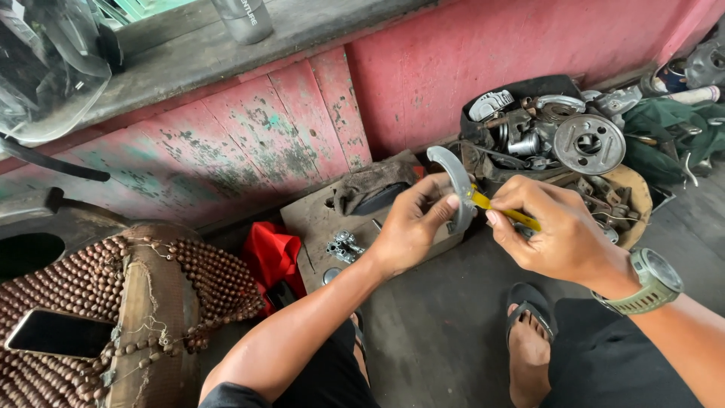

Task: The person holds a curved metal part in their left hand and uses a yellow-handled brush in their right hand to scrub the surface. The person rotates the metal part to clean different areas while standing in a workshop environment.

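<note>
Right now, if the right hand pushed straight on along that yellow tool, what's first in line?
The curved grey brake shoe held in the left hand: the right hand aims the yellow tool leftward, its tip seemingly already on it.

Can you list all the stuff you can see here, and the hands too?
curved metal part: one, grey, held up in the left hand
yellow tool: one, in the right hand, tip at the curved part
metal parts pile: many, grey, upper right
red cloth: one, on the floor
phone: one, black, on the beaded seat cover
bottle: one, grey, on the ledge
watch: one, olive, right wrist
left hand
right hand
</note>
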